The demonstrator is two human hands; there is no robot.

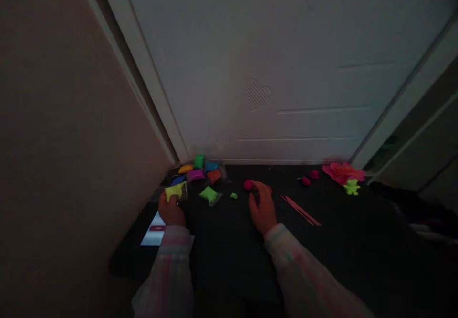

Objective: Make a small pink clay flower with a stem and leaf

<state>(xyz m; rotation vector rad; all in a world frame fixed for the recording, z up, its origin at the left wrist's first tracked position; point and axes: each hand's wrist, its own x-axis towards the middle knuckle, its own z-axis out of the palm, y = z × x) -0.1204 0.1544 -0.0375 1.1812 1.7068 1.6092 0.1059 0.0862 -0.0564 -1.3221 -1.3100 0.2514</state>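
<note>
My left hand (171, 211) is closed around a yellow clay packet (175, 190) at the left of the dark mat (229, 241). My right hand (262, 205) rests on the mat with its fingertips curled against a small red clay ball (248, 185). An opened green clay packet (208, 194) and a tiny green clay bit (234, 196) lie between my hands. Both sleeves are pale and striped.
Several coloured clay packets (200, 170) are piled at the back left by the white door (286, 69). Pink modelling sticks (299, 210) lie right of my right hand. Two dark red clay pieces (308, 178), a pink clay flower (341, 172) and a green clay figure (351, 187) sit far right. A white card (154, 234) lies under my left wrist.
</note>
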